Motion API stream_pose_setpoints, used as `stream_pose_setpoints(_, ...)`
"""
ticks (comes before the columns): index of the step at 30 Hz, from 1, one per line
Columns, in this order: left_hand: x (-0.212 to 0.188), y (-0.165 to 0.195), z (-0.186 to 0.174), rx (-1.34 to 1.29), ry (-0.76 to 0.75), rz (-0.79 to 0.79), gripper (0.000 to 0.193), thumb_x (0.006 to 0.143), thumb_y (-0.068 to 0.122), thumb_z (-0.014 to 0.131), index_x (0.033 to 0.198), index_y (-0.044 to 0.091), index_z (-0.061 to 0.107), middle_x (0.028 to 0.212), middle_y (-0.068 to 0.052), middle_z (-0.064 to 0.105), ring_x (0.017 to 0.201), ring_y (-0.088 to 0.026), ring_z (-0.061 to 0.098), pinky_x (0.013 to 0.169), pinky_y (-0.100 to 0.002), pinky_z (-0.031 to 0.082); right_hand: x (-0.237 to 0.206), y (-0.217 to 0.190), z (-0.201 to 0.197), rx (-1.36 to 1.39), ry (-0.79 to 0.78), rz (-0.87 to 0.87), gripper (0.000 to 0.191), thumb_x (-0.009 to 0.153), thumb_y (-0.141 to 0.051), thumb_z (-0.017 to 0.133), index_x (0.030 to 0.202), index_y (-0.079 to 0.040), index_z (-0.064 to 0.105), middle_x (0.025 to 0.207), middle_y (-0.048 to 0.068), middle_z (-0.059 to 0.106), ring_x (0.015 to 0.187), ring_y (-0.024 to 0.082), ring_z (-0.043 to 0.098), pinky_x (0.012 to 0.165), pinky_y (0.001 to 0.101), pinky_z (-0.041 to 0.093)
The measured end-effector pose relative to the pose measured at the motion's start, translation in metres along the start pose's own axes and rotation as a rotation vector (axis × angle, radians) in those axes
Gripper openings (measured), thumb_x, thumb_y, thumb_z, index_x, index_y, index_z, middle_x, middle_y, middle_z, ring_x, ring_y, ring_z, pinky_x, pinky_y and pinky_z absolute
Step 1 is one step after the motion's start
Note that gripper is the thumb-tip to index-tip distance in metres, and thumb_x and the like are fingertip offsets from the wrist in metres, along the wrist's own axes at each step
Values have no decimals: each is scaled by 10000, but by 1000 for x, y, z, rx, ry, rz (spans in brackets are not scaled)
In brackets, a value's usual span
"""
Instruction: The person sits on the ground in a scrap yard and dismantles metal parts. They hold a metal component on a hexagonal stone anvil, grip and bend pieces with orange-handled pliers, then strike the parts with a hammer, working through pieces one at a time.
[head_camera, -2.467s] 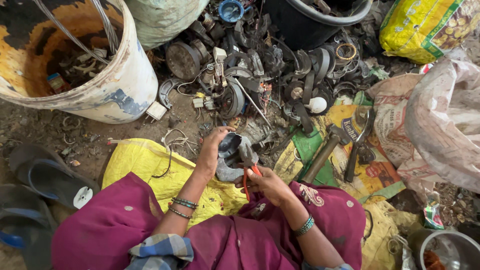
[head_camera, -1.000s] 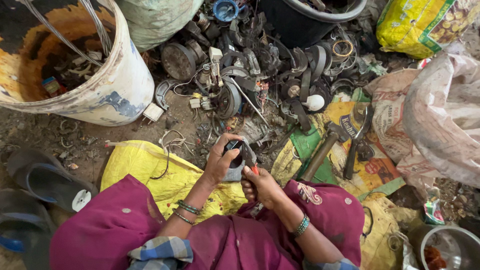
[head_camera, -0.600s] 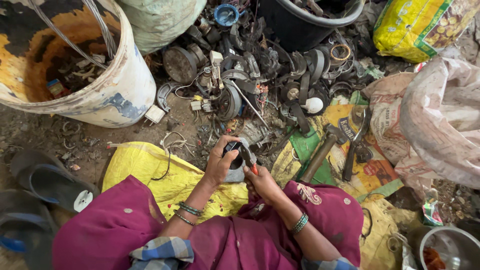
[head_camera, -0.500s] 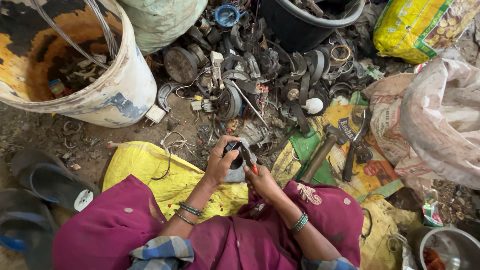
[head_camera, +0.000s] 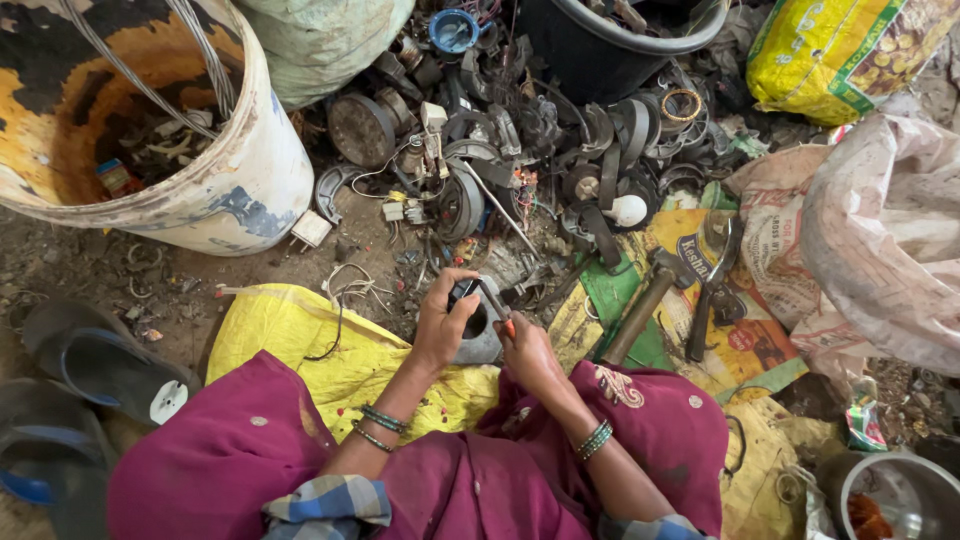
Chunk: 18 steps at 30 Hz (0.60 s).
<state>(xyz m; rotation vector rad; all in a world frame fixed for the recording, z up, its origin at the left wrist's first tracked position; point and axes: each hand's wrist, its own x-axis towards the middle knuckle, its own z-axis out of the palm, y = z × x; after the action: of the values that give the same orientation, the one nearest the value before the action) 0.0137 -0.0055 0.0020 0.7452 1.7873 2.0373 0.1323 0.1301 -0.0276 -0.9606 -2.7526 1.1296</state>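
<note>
My left hand (head_camera: 441, 325) grips a small grey metal part (head_camera: 478, 330) with a dark round opening, held above my lap. My right hand (head_camera: 527, 352) holds a thin screwdriver (head_camera: 497, 304) with an orange handle, and its tip rests against the top of that part. Both wrists wear green bangles. My knees in magenta cloth (head_camera: 640, 430) frame the hands from below. A yellow sack (head_camera: 330, 350) lies on the ground just under the hands.
A heap of dark scrap motor parts and wires (head_camera: 520, 140) lies ahead. A big white bucket (head_camera: 230, 170) stands at the left, a black tub (head_camera: 620, 40) at the top. A hammer (head_camera: 645, 300) and pliers (head_camera: 712, 290) lie to the right, sandals (head_camera: 90, 370) to the left.
The left hand has lifted the metal part off the ground and turned it. The right hand has brought the screwdriver up to it. The view has hardly shifted.
</note>
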Motion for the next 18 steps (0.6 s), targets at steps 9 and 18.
stream_pose_setpoints(9, 4, -14, -1, 7, 88, 26, 220, 960, 151, 599, 1144, 32, 620, 1022, -39, 628, 967, -106, 572, 885, -268, 474, 1, -8, -13, -181, 170, -322, 168, 1009, -173, 591, 996, -16, 533, 866, 256, 655, 755, 481, 640, 629, 562, 485)
stream_pose_setpoints(18, 14, -32, -1, 102, 189, -188, 403, 1051, 395, 567, 1179, 18, 631, 1128, -122, 673, 1064, -198, 618, 974, -327, 473, 22, -14, -33, -640, 105, -410, 243, 1001, -214, 594, 1036, 22, 548, 932, 233, 657, 819, 391, 673, 660, 489, 550)
